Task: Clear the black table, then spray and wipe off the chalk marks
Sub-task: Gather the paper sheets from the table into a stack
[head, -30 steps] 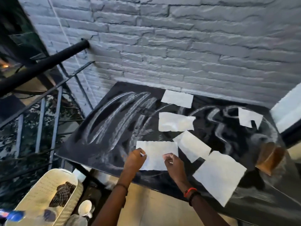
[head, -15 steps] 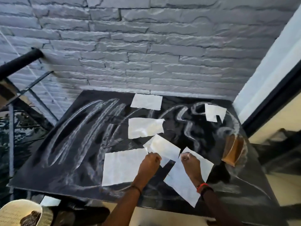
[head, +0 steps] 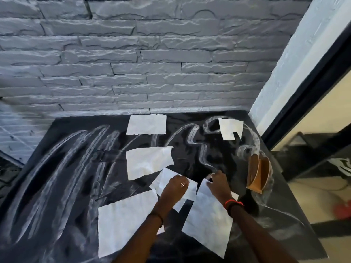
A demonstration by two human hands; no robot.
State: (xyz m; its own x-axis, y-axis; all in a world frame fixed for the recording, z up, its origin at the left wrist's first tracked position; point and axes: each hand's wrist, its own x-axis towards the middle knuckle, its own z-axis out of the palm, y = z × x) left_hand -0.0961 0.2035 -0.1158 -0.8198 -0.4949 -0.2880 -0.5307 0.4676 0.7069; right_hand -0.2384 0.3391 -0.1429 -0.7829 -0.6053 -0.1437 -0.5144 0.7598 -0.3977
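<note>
My black tabletop [head: 62, 186] is streaked with white chalk marks [head: 76, 160] and strewn with torn white paper pieces. Nearest me lie two large sheets [head: 123, 223]. My left hand [head: 175, 188] presses on a smaller piece [head: 190, 188], fingers curled over it; whether they pinch it, I cannot tell. My right hand [head: 218, 184] grips the right sheet's top corner [head: 204, 188]. Farther off, a brown holder [head: 258, 173] stands by the right edge.
</note>
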